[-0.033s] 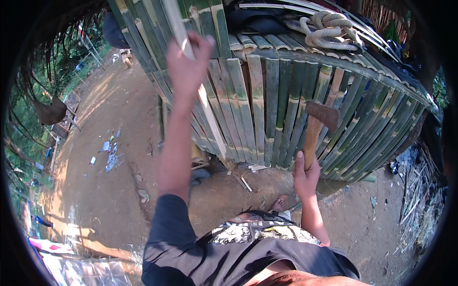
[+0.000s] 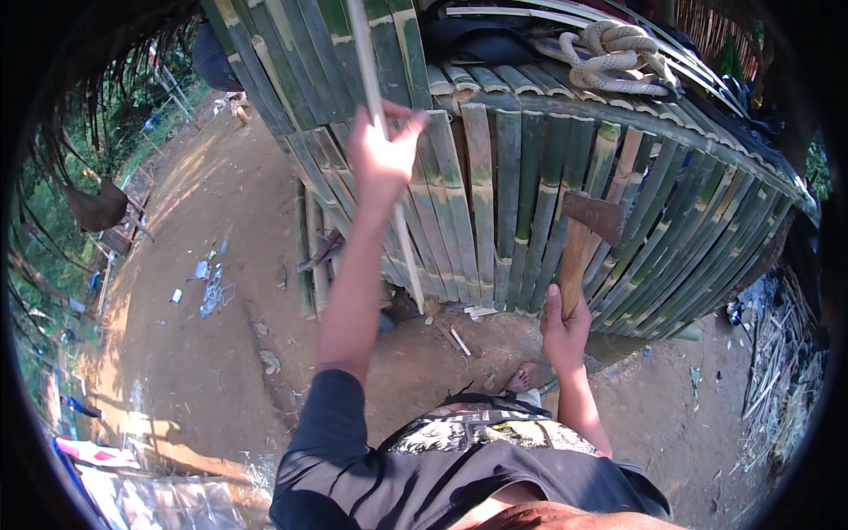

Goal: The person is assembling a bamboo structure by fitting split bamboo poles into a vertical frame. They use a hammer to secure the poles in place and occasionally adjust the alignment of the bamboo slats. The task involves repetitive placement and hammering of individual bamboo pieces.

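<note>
My left hand (image 2: 386,159) is closed round a long, thin, pale bamboo strip (image 2: 367,62). The strip stands steeply in front of the bamboo slat wall (image 2: 481,203), its lower end near the dirt ground. In my right hand (image 2: 565,331) is a hatchet (image 2: 576,252), gripped low on its wooden handle. The dark, rusty head points up, with the blade to the right, close before the green slats. Hatchet and strip are apart.
A knotted, pale speckled rope-like coil (image 2: 614,62) lies on the bamboo ledge (image 2: 503,78). Scraps of litter (image 2: 210,290) are on the dirt at left. Dry sticks (image 2: 777,353) are heaped at right. My bare foot (image 2: 521,378) shows below the wall.
My left hand has shifted right and slightly down with the bamboo strip, which now stands more upright. The right hand and hatchet have barely moved.
</note>
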Tool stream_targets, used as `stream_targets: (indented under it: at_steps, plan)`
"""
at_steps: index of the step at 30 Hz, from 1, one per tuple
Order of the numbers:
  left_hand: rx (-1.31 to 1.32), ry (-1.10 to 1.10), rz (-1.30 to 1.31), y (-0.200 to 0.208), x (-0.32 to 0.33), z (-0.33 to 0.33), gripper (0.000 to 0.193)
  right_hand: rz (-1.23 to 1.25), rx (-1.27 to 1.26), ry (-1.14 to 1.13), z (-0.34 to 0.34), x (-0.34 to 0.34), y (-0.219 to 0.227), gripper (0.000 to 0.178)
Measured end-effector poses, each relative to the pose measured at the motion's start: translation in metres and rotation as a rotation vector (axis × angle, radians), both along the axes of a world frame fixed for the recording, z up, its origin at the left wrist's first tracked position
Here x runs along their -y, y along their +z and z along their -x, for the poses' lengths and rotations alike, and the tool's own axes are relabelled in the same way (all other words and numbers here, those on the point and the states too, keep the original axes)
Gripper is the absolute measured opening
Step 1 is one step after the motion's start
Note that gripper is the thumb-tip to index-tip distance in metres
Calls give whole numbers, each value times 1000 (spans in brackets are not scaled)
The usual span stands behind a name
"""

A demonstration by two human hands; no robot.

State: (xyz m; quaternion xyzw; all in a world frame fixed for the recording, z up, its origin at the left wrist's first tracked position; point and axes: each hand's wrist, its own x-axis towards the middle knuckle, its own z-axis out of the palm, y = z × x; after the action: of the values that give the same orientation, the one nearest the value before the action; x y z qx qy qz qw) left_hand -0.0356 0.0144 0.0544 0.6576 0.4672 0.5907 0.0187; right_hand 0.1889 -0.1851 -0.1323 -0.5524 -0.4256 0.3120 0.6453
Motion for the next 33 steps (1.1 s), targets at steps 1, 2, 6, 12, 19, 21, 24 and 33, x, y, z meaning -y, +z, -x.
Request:
stream_targets:
  at_steps: [1,2,6,12,19,21,24,33]
  plan:
    - [129,-105,98,-20,-1,-3,36,30,-23,31,4,2,-1,24]
    - [210,-46,141,-35,-6,-12,36,63,-42,56,7,5,-4,24]
    - [200,10,-21,-56,-14,-38,38,136,-35,85,6,5,-20,23]
    - [332,-75,-53,-62,-17,-56,42,148,14,69,1,3,-22,22]
    - [394,-144,-55,-60,-17,-60,41,154,34,49,-4,2,-13,22]
    - [409,-169,-55,-61,-17,-59,39,154,23,53,-4,0,-17,22]
    - [394,-178,-68,-64,-19,-55,36,153,27,58,-3,1,-20,23]
    - [401,-190,-142,-57,-19,-45,24,151,119,42,1,7,-14,23]
